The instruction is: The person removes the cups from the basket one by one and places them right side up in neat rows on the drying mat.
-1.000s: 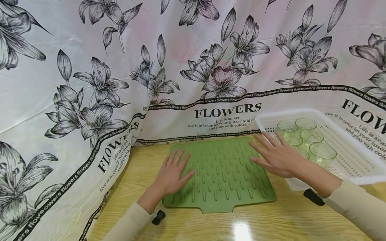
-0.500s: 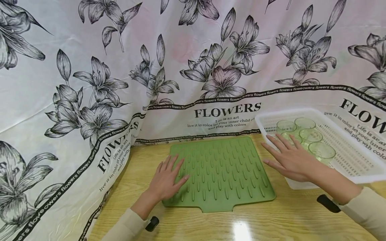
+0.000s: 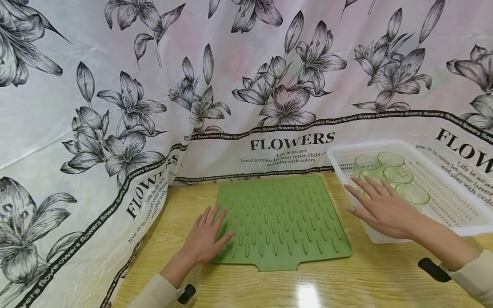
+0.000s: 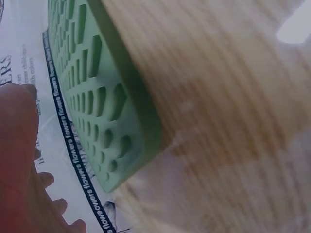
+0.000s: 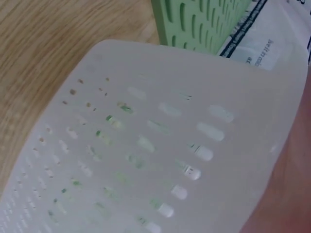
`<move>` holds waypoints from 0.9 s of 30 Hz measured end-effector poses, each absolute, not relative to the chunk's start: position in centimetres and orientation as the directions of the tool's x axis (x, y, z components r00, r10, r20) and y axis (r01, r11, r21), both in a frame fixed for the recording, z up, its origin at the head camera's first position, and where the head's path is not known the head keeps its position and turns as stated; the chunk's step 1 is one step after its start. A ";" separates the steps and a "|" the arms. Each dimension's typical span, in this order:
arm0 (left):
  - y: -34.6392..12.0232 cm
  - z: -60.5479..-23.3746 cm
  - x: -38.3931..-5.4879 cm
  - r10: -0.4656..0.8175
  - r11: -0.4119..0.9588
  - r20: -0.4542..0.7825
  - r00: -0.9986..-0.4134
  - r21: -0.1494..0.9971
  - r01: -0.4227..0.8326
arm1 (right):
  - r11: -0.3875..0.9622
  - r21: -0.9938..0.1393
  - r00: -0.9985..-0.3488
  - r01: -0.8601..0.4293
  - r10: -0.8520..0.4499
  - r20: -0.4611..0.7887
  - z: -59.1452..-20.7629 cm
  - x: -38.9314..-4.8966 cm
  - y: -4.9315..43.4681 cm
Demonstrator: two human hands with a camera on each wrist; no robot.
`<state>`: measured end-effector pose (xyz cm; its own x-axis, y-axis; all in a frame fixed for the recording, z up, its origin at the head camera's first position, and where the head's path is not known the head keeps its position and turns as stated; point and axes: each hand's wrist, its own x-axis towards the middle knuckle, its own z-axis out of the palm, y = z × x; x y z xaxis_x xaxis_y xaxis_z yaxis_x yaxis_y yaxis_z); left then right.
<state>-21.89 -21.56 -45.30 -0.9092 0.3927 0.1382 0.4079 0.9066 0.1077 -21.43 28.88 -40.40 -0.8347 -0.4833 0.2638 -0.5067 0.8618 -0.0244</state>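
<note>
A green drying mat [image 3: 281,218] with raised ridges lies flat on the wooden table. My left hand [image 3: 204,237], fingers spread and palm down, is at the mat's left edge and overlaps it in the head view. In the left wrist view the mat's corner [image 4: 112,126] shows beside the fingers. My right hand [image 3: 385,209], fingers extended, is over the near left side of a white perforated basket [image 3: 458,188]. Several green-tinted glasses [image 3: 412,193] stand inside it, partly hidden by that hand. The basket's slotted wall [image 5: 121,136] fills much of the right wrist view.
A white curtain [image 3: 215,158] printed with flowers hangs behind and to the left of the wooden table [image 3: 331,286], close to the mat's far edge and the basket.
My left hand has slid left from the mat's surface to its edge. My right hand has moved right, from the mat's right side to over the basket. The mat stays in place.
</note>
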 end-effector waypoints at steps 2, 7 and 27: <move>-21.8 -45.5 -21.8 0.384 0.909 0.131 -0.914 0.123 0.399 | 0.861 -0.036 -0.835 -0.507 -0.480 0.270 -40.5 -21.5 29.1; -21.9 -46.2 -21.5 0.372 0.908 0.132 -0.919 0.151 0.390 | 0.862 -0.107 -0.845 -0.495 -0.450 0.288 -40.4 -21.6 29.6; -21.9 -48.3 -20.7 0.376 0.908 0.119 -0.919 0.153 0.391 | 0.872 -0.367 -0.937 -0.325 -0.242 0.254 -41.0 -22.4 31.7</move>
<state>-20.70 -21.94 -48.30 -0.9191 0.3756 0.1186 0.3907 0.9077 0.1529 -22.44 31.68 -41.00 -0.9365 -0.2418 0.2540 -0.3245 0.8718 -0.3668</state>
